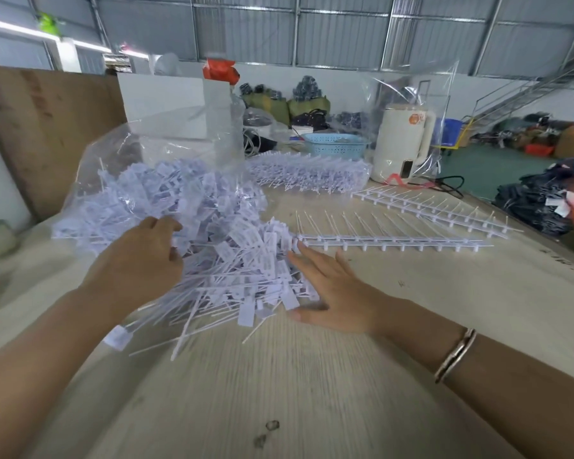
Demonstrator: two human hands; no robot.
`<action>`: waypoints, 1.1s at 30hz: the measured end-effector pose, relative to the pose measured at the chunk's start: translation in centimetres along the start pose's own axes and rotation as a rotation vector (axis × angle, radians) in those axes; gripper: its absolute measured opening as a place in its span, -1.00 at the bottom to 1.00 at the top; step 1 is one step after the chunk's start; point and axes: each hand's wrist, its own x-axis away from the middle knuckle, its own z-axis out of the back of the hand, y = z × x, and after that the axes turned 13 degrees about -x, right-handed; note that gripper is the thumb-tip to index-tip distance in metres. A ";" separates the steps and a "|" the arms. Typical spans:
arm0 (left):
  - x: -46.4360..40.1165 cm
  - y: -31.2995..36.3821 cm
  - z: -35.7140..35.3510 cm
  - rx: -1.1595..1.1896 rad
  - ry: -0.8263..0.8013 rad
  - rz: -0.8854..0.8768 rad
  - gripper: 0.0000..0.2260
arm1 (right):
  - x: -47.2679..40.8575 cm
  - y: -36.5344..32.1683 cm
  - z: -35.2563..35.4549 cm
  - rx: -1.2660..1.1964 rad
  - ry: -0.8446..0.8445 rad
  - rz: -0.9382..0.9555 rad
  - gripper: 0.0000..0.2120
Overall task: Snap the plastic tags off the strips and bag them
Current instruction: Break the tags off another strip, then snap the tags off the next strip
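Although a large heap of loose white plastic tags already lies on the pale wood-grain worktop, the job looks only partly done. Much of the heap sits inside or at the mouth of a clear plastic bag toward the worktop's left edge, while the rest spills out toward the near edge. The left hand curls its fingers into the heap, though what exactly it grasps I cannot tell. The right hand lies flat and released, fingers straight against the heap's right side, seemingly sweeping it together. Toward the far right, 2 bare white plastic strips lie stripped, and a bagged bundle of untouched tag strips waits near the far edge. Printing on the tags is too small to read.
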 end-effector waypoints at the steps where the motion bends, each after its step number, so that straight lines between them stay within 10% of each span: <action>1: 0.0 -0.3 -0.3 0.019 -0.029 -0.001 -0.72 | 0.0 -0.1 -0.1 0.010 -0.001 0.005 -0.18; 10: -0.5 0.1 1.8 0.204 0.034 -0.030 -0.91 | -0.5 -1.6 0.1 0.043 0.036 0.050 -0.26; 21: -0.8 2.4 5.1 1.579 0.179 0.319 -0.76 | -1.4 -3.2 1.1 -0.103 0.285 0.048 -0.42; 25: 1.6 3.5 -1.0 1.057 0.042 0.429 -0.81 | -1.4 -3.1 0.9 -0.094 0.248 0.037 -0.35; 30: 1.5 2.5 -0.7 0.347 0.245 0.085 -0.83 | -0.6 -2.5 1.0 0.083 -0.006 0.222 -0.16; 33: 0.9 4.0 0.0 0.185 -0.003 -0.073 -0.59 | -1.0 -2.6 0.3 0.249 0.002 0.256 -0.20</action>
